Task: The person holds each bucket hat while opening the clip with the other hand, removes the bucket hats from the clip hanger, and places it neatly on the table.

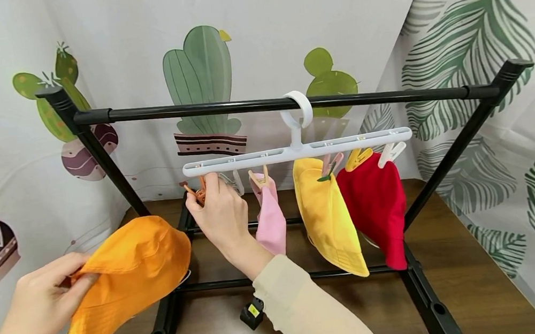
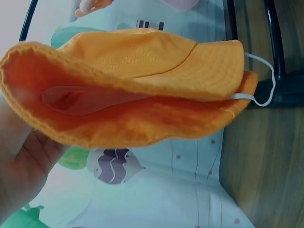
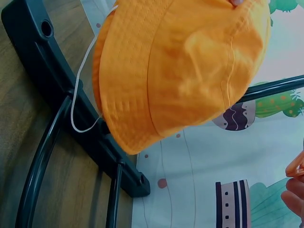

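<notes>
An orange bucket hat (image 1: 135,274) hangs at the left, its brim gripped by my left hand (image 1: 50,301). The left wrist view looks into the hat's opening (image 2: 118,114), with a white cord (image 2: 266,85) looping from the brim. With thumb and fingers my right hand (image 1: 221,214) pinches an orange clothespin (image 1: 198,193) under the left end of a white hanger (image 1: 247,161). That clothespin is partly hidden by the fingers. A pink cloth item (image 1: 271,220), a yellow bucket hat (image 1: 327,215) and a red hat (image 1: 379,204) hang from clips farther right.
The hanger hooks over the top bar (image 1: 194,110) of a black rack (image 1: 460,156), which stands on a brown wooden table (image 1: 481,275). A white curtain (image 1: 120,46) printed with cacti and leaves is behind it. A black wrist-worn device (image 1: 252,313) shows below the right wrist.
</notes>
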A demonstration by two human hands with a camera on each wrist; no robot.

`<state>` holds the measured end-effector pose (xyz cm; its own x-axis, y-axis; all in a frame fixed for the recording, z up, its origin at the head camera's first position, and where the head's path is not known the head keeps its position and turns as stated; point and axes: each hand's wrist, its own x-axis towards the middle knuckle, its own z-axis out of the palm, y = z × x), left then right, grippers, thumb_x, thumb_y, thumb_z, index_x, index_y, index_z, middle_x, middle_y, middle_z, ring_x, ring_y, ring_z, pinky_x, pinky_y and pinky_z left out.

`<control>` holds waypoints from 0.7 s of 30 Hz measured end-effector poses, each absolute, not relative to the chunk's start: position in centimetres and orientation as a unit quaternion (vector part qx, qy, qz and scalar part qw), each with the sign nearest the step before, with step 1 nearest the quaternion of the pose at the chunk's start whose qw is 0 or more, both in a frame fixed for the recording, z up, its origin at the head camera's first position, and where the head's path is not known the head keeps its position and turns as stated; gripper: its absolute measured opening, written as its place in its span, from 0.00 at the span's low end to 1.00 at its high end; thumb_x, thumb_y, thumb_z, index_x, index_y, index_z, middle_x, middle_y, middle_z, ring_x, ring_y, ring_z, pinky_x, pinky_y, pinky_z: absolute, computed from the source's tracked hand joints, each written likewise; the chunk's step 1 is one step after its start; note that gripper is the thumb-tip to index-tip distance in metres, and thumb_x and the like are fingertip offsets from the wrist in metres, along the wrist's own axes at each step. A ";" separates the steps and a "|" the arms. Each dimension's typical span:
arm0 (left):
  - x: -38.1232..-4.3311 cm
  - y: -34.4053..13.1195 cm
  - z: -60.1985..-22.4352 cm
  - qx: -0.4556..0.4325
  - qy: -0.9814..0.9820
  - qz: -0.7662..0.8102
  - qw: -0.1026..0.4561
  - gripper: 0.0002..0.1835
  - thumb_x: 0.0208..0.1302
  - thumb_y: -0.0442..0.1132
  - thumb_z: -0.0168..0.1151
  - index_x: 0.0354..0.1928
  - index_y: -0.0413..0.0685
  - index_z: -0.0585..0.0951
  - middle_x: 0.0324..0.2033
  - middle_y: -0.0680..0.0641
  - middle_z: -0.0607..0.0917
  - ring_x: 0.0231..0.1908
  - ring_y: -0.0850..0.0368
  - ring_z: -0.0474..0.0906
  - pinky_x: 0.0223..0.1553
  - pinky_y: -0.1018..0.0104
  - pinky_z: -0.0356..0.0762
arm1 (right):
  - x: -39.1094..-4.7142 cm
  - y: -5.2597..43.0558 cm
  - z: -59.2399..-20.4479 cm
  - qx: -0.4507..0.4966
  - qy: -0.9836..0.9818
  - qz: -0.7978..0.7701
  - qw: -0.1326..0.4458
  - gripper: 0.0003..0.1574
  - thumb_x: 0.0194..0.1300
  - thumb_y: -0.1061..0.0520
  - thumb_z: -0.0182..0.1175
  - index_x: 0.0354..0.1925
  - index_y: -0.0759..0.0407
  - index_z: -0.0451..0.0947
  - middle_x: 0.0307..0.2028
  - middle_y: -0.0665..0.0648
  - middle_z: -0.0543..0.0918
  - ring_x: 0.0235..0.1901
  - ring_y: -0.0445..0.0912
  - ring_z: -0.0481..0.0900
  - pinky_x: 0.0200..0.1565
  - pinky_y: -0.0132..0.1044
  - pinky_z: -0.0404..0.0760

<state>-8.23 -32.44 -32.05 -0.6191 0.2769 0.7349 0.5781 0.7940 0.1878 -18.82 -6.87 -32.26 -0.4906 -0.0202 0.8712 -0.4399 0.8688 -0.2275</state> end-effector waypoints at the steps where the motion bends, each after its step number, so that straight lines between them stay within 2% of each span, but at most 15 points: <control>1: -8.1 -32.7 -32.0 -0.241 -0.877 -0.206 0.361 0.17 0.63 0.55 0.54 0.28 0.51 0.81 0.22 0.62 0.73 0.20 0.78 0.60 0.20 0.84 0.58 | -18.8 -6.9 -32.3 0.137 -0.836 0.216 0.486 0.18 0.53 0.46 0.61 0.36 0.55 0.70 0.19 0.47 0.75 0.19 0.41 0.77 0.20 0.33 0.76; 4: -7.6 -33.5 -31.9 -0.230 -0.882 -0.198 0.360 0.14 0.62 0.52 0.57 0.28 0.51 0.81 0.21 0.63 0.73 0.21 0.80 0.59 0.21 0.84 0.58 | -18.9 -6.9 -32.3 0.137 -0.835 0.214 0.488 0.18 0.52 0.46 0.61 0.35 0.55 0.70 0.19 0.47 0.74 0.19 0.41 0.77 0.20 0.33 0.76; 7: -7.3 -34.1 -32.0 -0.218 -0.884 -0.195 0.365 0.20 0.62 0.57 0.54 0.27 0.48 0.81 0.21 0.62 0.75 0.21 0.81 0.60 0.19 0.85 0.59 | -19.0 -6.9 -32.3 0.139 -0.835 0.212 0.489 0.18 0.52 0.46 0.61 0.35 0.55 0.70 0.19 0.47 0.74 0.18 0.41 0.76 0.20 0.33 0.76; 10: -7.1 -34.6 -32.1 -0.205 -0.883 -0.196 0.374 0.31 0.59 0.66 0.46 0.26 0.45 0.82 0.25 0.64 0.77 0.20 0.82 0.61 0.19 0.86 0.62 | -19.1 -6.9 -32.3 0.142 -0.834 0.213 0.488 0.19 0.52 0.46 0.62 0.36 0.56 0.70 0.19 0.47 0.75 0.19 0.40 0.77 0.20 0.32 0.76; 12: -6.8 -34.9 -32.2 -0.197 -0.882 -0.205 0.376 0.31 0.59 0.65 0.47 0.26 0.43 0.82 0.26 0.65 0.78 0.20 0.82 0.63 0.19 0.86 0.64 | -19.1 -6.9 -32.3 0.144 -0.835 0.215 0.486 0.19 0.52 0.46 0.62 0.37 0.56 0.70 0.20 0.48 0.75 0.19 0.40 0.77 0.20 0.32 0.76; 15: -6.4 -35.5 -32.5 -0.195 -0.879 -0.238 0.364 0.22 0.62 0.54 0.55 0.27 0.42 0.82 0.30 0.71 0.76 0.19 0.82 0.63 0.17 0.86 0.62 | -19.1 -6.9 -32.3 0.145 -0.836 0.218 0.483 0.19 0.52 0.46 0.62 0.37 0.56 0.70 0.20 0.48 0.75 0.19 0.41 0.77 0.20 0.33 0.76; 18: -6.2 -36.3 -32.9 -0.210 -0.863 -0.291 0.355 0.10 0.62 0.38 0.59 0.28 0.39 0.81 0.33 0.74 0.76 0.20 0.79 0.64 0.15 0.84 0.60 | -19.1 -6.8 -32.3 0.145 -0.839 0.219 0.477 0.19 0.53 0.46 0.61 0.37 0.56 0.70 0.20 0.48 0.75 0.19 0.41 0.77 0.20 0.33 0.76; 21: -6.2 -37.0 -33.5 -0.218 -0.848 -0.327 0.354 0.06 0.61 0.34 0.58 0.29 0.40 0.81 0.34 0.72 0.77 0.21 0.79 0.66 0.14 0.82 0.60 | -19.0 -6.8 -32.3 0.144 -0.840 0.220 0.474 0.19 0.53 0.46 0.61 0.37 0.56 0.69 0.20 0.48 0.75 0.18 0.41 0.76 0.19 0.33 0.75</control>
